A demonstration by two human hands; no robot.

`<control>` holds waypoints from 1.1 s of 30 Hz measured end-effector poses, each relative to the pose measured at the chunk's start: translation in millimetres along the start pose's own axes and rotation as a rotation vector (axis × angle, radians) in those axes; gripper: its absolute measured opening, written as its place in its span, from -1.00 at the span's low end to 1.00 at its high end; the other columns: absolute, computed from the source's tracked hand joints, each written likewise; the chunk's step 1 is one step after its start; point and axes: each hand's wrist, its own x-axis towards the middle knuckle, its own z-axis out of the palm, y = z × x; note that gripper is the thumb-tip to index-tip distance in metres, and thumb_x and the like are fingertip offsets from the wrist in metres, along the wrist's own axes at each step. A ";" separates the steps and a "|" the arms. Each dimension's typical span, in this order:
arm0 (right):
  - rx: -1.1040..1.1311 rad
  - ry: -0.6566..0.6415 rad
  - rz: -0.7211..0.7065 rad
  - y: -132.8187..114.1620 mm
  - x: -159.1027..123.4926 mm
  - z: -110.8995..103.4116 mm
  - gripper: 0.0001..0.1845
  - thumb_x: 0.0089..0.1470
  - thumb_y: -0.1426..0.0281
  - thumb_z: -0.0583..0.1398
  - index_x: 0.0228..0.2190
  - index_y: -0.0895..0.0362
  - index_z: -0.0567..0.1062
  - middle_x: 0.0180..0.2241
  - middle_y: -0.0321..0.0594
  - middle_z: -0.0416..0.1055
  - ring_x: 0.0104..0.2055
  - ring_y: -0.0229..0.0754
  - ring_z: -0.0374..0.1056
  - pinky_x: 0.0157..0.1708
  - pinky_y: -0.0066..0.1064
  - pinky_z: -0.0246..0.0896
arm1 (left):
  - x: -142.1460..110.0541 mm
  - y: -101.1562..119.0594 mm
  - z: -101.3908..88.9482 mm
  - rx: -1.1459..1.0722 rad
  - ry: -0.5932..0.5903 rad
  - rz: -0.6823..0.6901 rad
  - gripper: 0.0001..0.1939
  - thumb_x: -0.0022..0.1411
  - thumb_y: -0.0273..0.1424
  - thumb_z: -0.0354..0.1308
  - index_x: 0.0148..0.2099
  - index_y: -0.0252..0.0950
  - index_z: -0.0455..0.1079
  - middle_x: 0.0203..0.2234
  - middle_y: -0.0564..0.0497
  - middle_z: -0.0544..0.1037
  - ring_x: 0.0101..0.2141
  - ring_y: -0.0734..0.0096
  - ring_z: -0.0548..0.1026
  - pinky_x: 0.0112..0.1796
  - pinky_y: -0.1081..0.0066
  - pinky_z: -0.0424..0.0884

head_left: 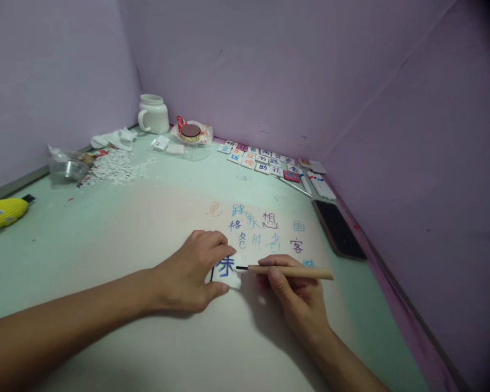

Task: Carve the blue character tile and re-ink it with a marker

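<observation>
Between the thumb and fingers of my left hand (196, 267) is a small white block (233, 280) marked with a blue character. It rests on the pale sheet (147, 337), and its left part is partly covered by my fingers. My right hand (296, 291) grips a carving tool (298, 271) with a light wooden handle, held like a pen. Its thin dark tip points left and meets the right side of the character; whether it is cutting in, I cannot tell. Handwritten characters in several colours (269, 220) lie on the sheet just beyond my hands.
Several lettered blocks (262, 159) stand in rows at the back, near pens (305, 182) and a dark phone (338, 228). White shavings (114, 169), a white mug (153, 114), a round tin (190, 132), a plastic cup (67, 170) and a yellow object (4, 212) are farther left. Purple walls surround the table.
</observation>
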 end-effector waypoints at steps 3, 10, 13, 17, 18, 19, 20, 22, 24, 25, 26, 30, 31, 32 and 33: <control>0.014 -0.079 -0.005 2.9 4.0 -3.1 -0.83 0.10 0.20 0.25 -0.31 0.02 0.54 -0.49 -0.29 0.51 -0.46 -0.24 0.40 -0.47 -0.43 0.31 | -0.5 -0.6 0.3 -0.008 0.003 0.008 -0.59 0.07 -0.34 0.15 0.00 -0.28 0.32 -0.15 -0.12 0.41 -0.13 0.11 0.36 -0.07 0.10 0.30; -0.026 -0.114 -0.030 3.9 7.2 -2.9 -0.83 0.13 0.20 0.22 -0.31 0.02 0.52 -0.45 -0.28 0.47 -0.43 -0.25 0.35 -0.44 -0.44 0.24 | -1.7 -2.2 2.6 -0.011 0.009 0.013 -0.59 0.07 -0.34 0.14 0.01 -0.27 0.32 -0.16 -0.12 0.40 -0.13 0.11 0.35 -0.06 0.09 0.28; -0.113 -0.148 -0.058 3.0 8.5 -4.3 -0.81 0.16 0.19 0.18 -0.30 0.03 0.50 -0.44 -0.28 0.43 -0.44 -0.25 0.30 -0.46 -0.43 0.18 | -1.2 -2.2 2.7 -0.006 0.011 0.019 -0.60 0.08 -0.33 0.13 0.00 -0.27 0.32 -0.16 -0.12 0.40 -0.14 0.12 0.36 -0.07 0.10 0.28; -0.162 -0.196 -0.103 0.5 12.1 -5.0 -0.82 0.17 0.21 0.16 -0.31 0.03 0.48 -0.39 -0.26 0.40 -0.38 -0.22 0.29 -0.43 -0.41 0.19 | -1.3 -2.1 2.7 -0.006 0.013 0.020 -0.61 0.10 -0.30 0.13 -0.01 -0.28 0.34 -0.17 -0.12 0.41 -0.15 0.12 0.36 -0.07 0.11 0.29; -0.167 -0.202 -0.122 -0.2 12.8 -4.6 -0.83 0.16 0.22 0.17 -0.32 0.04 0.48 -0.37 -0.25 0.41 -0.34 -0.20 0.31 -0.37 -0.39 0.22 | -1.5 -2.0 2.6 -0.008 0.014 0.018 -0.61 0.11 -0.29 0.13 -0.01 -0.28 0.34 -0.17 -0.12 0.41 -0.15 0.12 0.36 -0.07 0.11 0.29; -0.166 -0.205 -0.134 -0.9 13.2 -4.0 -0.85 0.15 0.24 0.17 -0.33 0.04 0.48 -0.34 -0.24 0.41 -0.29 -0.18 0.33 -0.32 -0.37 0.24 | -1.8 -2.0 2.5 -0.009 0.017 0.018 -0.61 0.11 -0.29 0.13 0.00 -0.28 0.34 -0.17 -0.12 0.41 -0.15 0.12 0.36 -0.07 0.11 0.28; -0.158 -0.203 -0.132 -1.6 13.4 -3.5 -0.87 0.15 0.26 0.18 -0.33 0.03 0.48 -0.33 -0.23 0.42 -0.26 -0.18 0.34 -0.28 -0.36 0.25 | -2.1 -2.0 2.5 -0.009 0.016 0.019 -0.61 0.11 -0.30 0.13 0.00 -0.28 0.33 -0.17 -0.12 0.40 -0.14 0.12 0.36 -0.06 0.10 0.28; -0.123 -0.186 -0.095 -3.1 12.9 -3.4 -0.90 0.13 0.28 0.20 -0.31 0.03 0.47 -0.33 -0.24 0.45 -0.26 -0.18 0.37 -0.28 -0.36 0.28 | -2.5 -2.0 2.4 -0.005 0.017 0.018 -0.59 0.09 -0.33 0.14 0.01 -0.29 0.33 -0.16 -0.12 0.40 -0.13 0.11 0.36 -0.06 0.09 0.27; -0.097 -0.157 -0.067 -5.3 12.0 -5.2 -0.89 0.11 0.30 0.23 -0.29 0.02 0.47 -0.33 -0.24 0.48 -0.27 -0.19 0.40 -0.29 -0.37 0.31 | -2.5 -2.2 2.5 -0.001 0.015 0.018 -0.58 0.06 -0.35 0.15 0.01 -0.29 0.33 -0.15 -0.12 0.40 -0.12 0.09 0.36 -0.06 0.09 0.27; -0.094 -0.142 -0.070 -6.5 11.7 -6.7 -0.89 0.10 0.30 0.24 -0.29 0.02 0.47 -0.32 -0.24 0.48 -0.27 -0.19 0.41 -0.29 -0.37 0.33 | -2.4 -2.3 2.6 0.001 0.016 0.019 -0.58 0.06 -0.36 0.15 0.01 -0.29 0.33 -0.15 -0.13 0.39 -0.12 0.09 0.36 -0.06 0.08 0.27; -0.097 -0.134 -0.079 -7.7 11.7 -8.3 -0.89 0.09 0.31 0.25 -0.29 0.02 0.47 -0.32 -0.24 0.49 -0.26 -0.18 0.42 -0.27 -0.36 0.34 | -2.2 -2.5 2.7 0.001 0.018 0.024 -0.58 0.06 -0.35 0.15 0.01 -0.29 0.33 -0.15 -0.13 0.39 -0.12 0.08 0.36 -0.07 0.08 0.28; -0.105 -0.159 -0.134 -9.3 14.0 -12.3 -0.92 0.10 0.35 0.24 -0.29 0.01 0.47 -0.31 -0.24 0.48 -0.22 -0.17 0.42 -0.23 -0.34 0.35 | -1.9 -3.8 2.7 -0.003 0.017 0.049 -0.60 0.07 -0.35 0.13 0.00 -0.27 0.33 -0.15 -0.13 0.39 -0.12 0.08 0.37 -0.06 0.08 0.27; -0.095 -0.174 -0.159 -8.4 14.8 -11.8 -0.93 0.12 0.37 0.22 -0.29 0.00 0.46 -0.30 -0.26 0.47 -0.22 -0.18 0.41 -0.22 -0.35 0.34 | -1.9 -4.2 2.5 -0.005 0.015 0.054 -0.59 0.07 -0.36 0.13 0.01 -0.27 0.32 -0.15 -0.13 0.40 -0.11 0.09 0.37 -0.05 0.08 0.26; -0.077 -0.188 -0.188 -7.0 15.5 -10.8 -0.94 0.14 0.38 0.21 -0.29 -0.01 0.44 -0.30 -0.27 0.46 -0.21 -0.20 0.40 -0.20 -0.36 0.34 | -2.0 -4.5 2.2 -0.006 0.013 0.060 -0.59 0.07 -0.36 0.12 0.02 -0.26 0.32 -0.14 -0.13 0.39 -0.11 0.09 0.37 -0.05 0.08 0.26; -0.055 -0.205 -0.219 -5.3 15.9 -9.5 -0.94 0.16 0.39 0.18 -0.28 -0.01 0.42 -0.30 -0.29 0.44 -0.21 -0.21 0.39 -0.19 -0.37 0.33 | -2.1 -4.8 1.9 -0.007 0.010 0.064 -0.58 0.07 -0.36 0.12 0.02 -0.26 0.32 -0.14 -0.13 0.39 -0.11 0.09 0.37 -0.05 0.08 0.26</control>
